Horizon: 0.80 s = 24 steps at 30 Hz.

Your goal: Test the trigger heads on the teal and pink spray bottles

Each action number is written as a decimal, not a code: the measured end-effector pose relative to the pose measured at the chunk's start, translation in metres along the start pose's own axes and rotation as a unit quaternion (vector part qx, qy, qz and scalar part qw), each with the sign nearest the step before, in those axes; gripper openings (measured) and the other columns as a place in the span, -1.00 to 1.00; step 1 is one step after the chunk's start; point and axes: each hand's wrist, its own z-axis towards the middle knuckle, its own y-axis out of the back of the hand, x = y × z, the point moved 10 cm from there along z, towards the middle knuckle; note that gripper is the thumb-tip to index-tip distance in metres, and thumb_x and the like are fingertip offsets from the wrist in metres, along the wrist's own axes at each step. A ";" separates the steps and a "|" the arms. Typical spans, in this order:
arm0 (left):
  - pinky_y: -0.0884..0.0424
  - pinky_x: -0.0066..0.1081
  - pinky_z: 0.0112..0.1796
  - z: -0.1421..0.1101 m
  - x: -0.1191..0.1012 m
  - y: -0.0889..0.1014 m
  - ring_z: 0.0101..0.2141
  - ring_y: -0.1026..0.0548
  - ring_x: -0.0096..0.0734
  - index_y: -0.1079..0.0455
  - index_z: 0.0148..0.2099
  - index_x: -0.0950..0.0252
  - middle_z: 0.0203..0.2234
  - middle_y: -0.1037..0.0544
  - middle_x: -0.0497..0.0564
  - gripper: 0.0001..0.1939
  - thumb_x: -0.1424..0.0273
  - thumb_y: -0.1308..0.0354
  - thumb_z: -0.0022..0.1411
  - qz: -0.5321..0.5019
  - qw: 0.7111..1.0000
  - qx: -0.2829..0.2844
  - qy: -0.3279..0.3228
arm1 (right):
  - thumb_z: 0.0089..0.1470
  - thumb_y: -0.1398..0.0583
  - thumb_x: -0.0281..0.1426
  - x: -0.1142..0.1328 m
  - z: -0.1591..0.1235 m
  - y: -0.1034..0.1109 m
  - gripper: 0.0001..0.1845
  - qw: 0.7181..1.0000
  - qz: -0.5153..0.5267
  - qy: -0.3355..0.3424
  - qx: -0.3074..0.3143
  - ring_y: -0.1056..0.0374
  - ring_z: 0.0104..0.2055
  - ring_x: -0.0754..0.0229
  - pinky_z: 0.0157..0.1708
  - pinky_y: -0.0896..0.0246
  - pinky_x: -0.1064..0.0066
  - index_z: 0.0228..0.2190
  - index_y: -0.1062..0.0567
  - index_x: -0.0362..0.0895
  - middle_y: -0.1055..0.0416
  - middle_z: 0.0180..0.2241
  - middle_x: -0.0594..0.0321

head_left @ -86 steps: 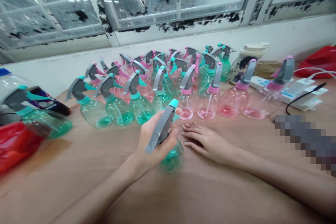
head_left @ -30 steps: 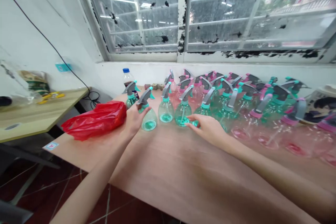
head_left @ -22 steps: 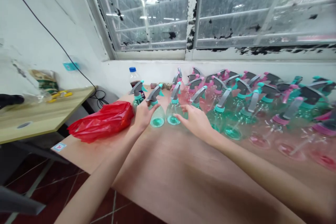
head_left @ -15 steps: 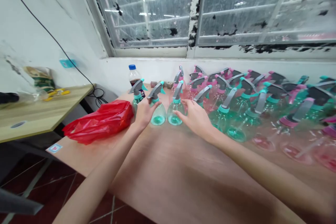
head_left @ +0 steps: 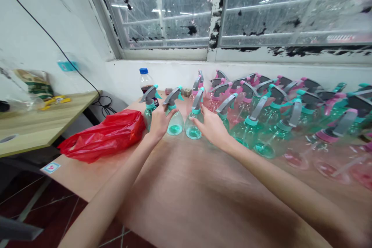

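Observation:
My left hand [head_left: 159,122] is curled round the left side of a clear green spray bottle [head_left: 175,126], its thumb across the front near the neck. A second green spray bottle [head_left: 193,128] stands just to the right, and my right hand [head_left: 211,124] grips it from the right with the thumb over its front. Both bottles are upright, with grey and turquoise trigger heads. Another green spray bottle [head_left: 148,114] is partly hidden behind my left hand. The fingertips of both hands are hidden.
Several green and pink spray bottles [head_left: 251,130] crowd the table's right side. A red plastic bag [head_left: 106,135] lies at left. A blue-capped bottle of dark liquid [head_left: 145,80] and small boxes [head_left: 187,92] stand by the wall. Another table [head_left: 72,114] is at far left.
My right thumb has moved left across the front of its spray bottle and closed on it. My left hand stays at its bottle. The view has shifted slightly.

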 end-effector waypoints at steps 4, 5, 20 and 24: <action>-0.43 -0.27 -0.07 -0.005 0.000 0.002 -0.13 -0.56 -0.11 -0.40 0.01 0.39 -0.14 -0.60 0.20 -0.62 0.25 -0.22 0.24 0.000 1.000 -0.006 -0.002 | 0.21 -0.12 -0.29 -0.003 0.003 -0.006 -0.47 1.000 -0.007 -0.013 0.008 -0.33 0.11 -0.13 0.01 -0.25 0.11 0.13 -0.26 -0.30 -0.42 0.03 -0.18; -0.42 -0.25 -0.04 -0.008 -0.001 0.003 -0.09 -0.55 -0.09 -0.38 0.04 0.39 -0.10 -0.58 0.22 -0.60 0.25 -0.21 0.25 0.000 1.000 -0.009 -0.003 | 0.21 -0.12 -0.30 -0.004 0.004 -0.007 -0.49 1.000 -0.010 -0.017 0.010 -0.33 0.12 -0.12 0.01 -0.25 0.12 0.12 -0.27 -0.31 -0.42 0.02 -0.18; -0.44 -0.12 0.04 -0.110 -0.021 0.029 0.04 -0.46 -0.16 -0.27 0.16 0.28 0.06 -0.38 0.17 -0.58 0.25 -0.09 0.30 -0.058 0.997 0.051 0.029 | 0.21 -0.15 -0.24 -0.004 0.005 -0.016 -0.47 0.996 -0.054 -0.060 0.034 -0.37 0.05 -0.12 -0.04 -0.26 0.20 0.07 -0.28 -0.37 -0.40 -0.02 -0.24; -0.50 -0.13 -0.03 -0.136 -0.027 0.033 -0.05 -0.52 -0.19 -0.29 0.13 0.26 0.04 -0.38 0.15 -0.58 0.20 -0.09 0.28 -0.124 0.984 0.096 0.082 | 0.22 -0.13 -0.22 -0.001 -0.001 -0.014 -0.46 0.994 -0.073 -0.071 0.046 -0.38 0.04 -0.14 -0.07 -0.26 0.19 0.08 -0.26 -0.35 -0.39 0.00 -0.22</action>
